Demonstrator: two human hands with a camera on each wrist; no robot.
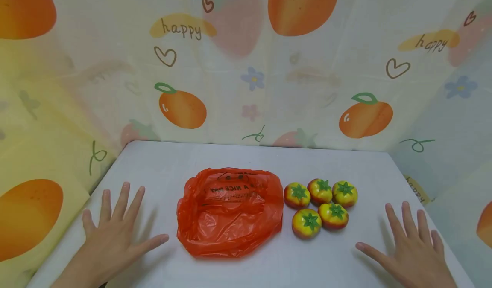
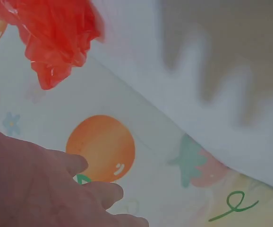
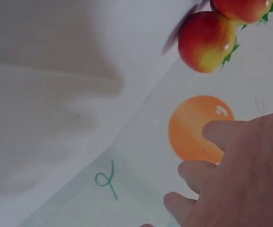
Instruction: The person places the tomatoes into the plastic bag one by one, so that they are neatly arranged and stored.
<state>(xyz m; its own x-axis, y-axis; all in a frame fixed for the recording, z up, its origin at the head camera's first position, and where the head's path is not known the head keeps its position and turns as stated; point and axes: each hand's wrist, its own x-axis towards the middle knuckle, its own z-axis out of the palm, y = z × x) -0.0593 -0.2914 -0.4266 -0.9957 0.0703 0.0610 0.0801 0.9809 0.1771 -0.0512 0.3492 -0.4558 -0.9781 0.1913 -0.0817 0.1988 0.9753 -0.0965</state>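
Observation:
A red plastic bag (image 1: 230,219) lies on the white table with its mouth spread toward me and dark printing inside. Just right of it sit several glossy red-and-yellow tomatoes (image 1: 306,223) with green star-shaped tops, grouped close together. My left hand (image 1: 111,241) is held left of the bag, fingers spread and straight, apart from it. To the right of the tomatoes, my right hand (image 1: 413,249) is likewise spread, holding nothing. The left wrist view catches part of the bag (image 2: 61,38) beyond the left hand (image 2: 46,184); the right wrist view shows a tomato (image 3: 206,42) beyond the right hand (image 3: 245,175).
The white table (image 1: 246,273) has its far edge against a hanging curtain (image 1: 238,109) printed with fruit, hearts and the word "happy". The same patterned cloth closes in the left and right sides. Both hands cast shadows on the tabletop.

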